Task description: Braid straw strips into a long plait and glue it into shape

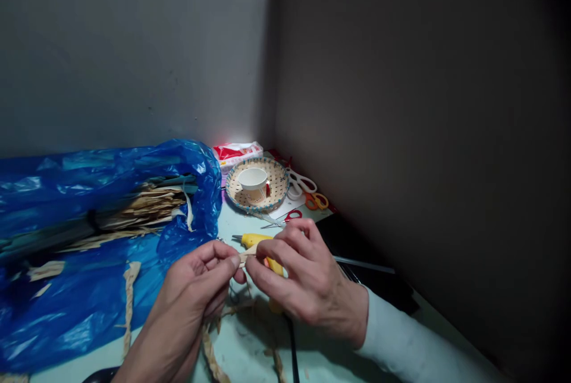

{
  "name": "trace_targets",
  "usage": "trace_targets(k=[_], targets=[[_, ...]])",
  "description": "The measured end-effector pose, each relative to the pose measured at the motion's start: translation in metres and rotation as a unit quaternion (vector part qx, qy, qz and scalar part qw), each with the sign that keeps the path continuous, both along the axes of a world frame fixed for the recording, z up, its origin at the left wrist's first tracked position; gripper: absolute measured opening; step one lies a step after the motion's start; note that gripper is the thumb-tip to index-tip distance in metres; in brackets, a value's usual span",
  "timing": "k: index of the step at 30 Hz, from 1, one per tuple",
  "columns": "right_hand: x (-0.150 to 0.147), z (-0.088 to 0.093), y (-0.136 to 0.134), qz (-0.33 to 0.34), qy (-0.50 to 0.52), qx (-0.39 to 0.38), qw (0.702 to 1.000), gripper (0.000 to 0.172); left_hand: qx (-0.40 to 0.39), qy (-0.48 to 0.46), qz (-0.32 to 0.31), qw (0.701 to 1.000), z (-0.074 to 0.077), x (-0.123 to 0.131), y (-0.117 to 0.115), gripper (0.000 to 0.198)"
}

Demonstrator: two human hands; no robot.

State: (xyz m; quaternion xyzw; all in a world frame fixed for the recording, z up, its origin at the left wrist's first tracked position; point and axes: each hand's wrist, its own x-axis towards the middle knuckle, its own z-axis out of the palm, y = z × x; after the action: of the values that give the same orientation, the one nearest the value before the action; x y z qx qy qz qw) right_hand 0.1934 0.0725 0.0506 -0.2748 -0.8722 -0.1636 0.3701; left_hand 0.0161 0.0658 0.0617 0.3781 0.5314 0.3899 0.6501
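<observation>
Between both hands, a pale dried-leaf strip (245, 257) is pinched above the table. My left hand (203, 279) grips its left part between thumb and finger. My right hand (303, 273) is closed on the other end, with its fingertips partly hiding the strip. Just behind and below the right hand lies a yellow glue gun (251, 239), mostly covered by that hand. A braided strand (212, 354) of the same pale material hangs or lies beneath my hands; whether it joins the held strip cannot be seen.
A blue plastic bag (89, 317) with a bundle of dried leaves (154, 207) covers the left side. Another braid (129, 300) lies on it. Behind are a woven tray (282, 184) with a paper cup (253, 181), and several scissors (301, 184). Walls rise at the back and right.
</observation>
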Motion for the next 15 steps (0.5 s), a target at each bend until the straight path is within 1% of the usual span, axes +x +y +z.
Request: trace_targets(k=[3, 5, 8, 10, 12, 15], targets=[[-0.004, -0.001, -0.002, 0.006, -0.007, 0.036, 0.999, 0.02, -0.007, -0.021, 0.008, 1.0, 0.002, 0.001, -0.001, 0.018], [-0.007, -0.003, -0.003, -0.006, -0.004, 0.038, 0.999, 0.023, 0.0, -0.023, 0.019, 1.0, 0.003, 0.002, -0.001, 0.018], [-0.013, -0.005, -0.004, -0.05, 0.002, 0.009, 0.999, 0.024, 0.02, -0.006, 0.027, 0.999, 0.003, 0.002, -0.001, 0.021], [-0.016, -0.006, -0.005, -0.065, 0.01, -0.014, 0.998, 0.025, 0.027, 0.006, 0.026, 0.999, 0.002, 0.003, -0.001, 0.022], [-0.017, -0.007, -0.006, -0.061, 0.016, -0.015, 0.998, 0.024, 0.055, 0.025, 0.041, 0.997, 0.002, 0.005, 0.0, 0.02], [-0.018, -0.008, -0.009, -0.04, 0.02, 0.008, 0.999, 0.021, 0.113, 0.075, 0.068, 0.988, 0.003, 0.006, 0.001, 0.017]])
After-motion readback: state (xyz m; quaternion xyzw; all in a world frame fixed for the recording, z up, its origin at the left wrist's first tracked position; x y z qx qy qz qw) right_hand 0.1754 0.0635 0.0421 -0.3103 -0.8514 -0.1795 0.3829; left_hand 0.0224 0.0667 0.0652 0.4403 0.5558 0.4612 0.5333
